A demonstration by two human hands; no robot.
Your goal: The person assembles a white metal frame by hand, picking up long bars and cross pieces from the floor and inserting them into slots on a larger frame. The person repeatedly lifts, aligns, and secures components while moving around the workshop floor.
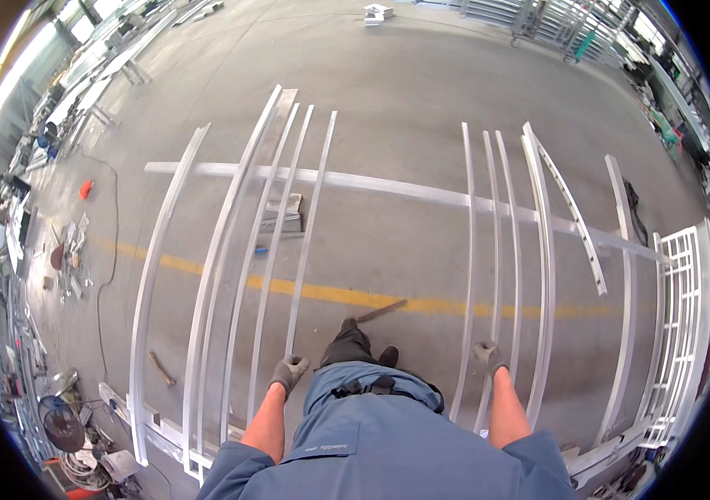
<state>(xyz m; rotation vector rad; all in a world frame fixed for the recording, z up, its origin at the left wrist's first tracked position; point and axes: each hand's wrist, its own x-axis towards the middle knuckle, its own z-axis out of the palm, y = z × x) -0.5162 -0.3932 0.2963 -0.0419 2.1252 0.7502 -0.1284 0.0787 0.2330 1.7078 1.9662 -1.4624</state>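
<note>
Mid-frame, the gloved left hand (290, 371) grips one silver bar (309, 242) and the right hand (488, 356) another bar (495, 250), seemingly spacing them; aligning comes next.

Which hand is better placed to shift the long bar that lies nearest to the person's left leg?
Probably the left. The gloved left hand already sits at the near end of that long metal bar, while the right hand is across the body at another bar in the right group.

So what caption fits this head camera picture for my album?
Gloved left hand and right hand each grip a metal bar above the floor.
</note>
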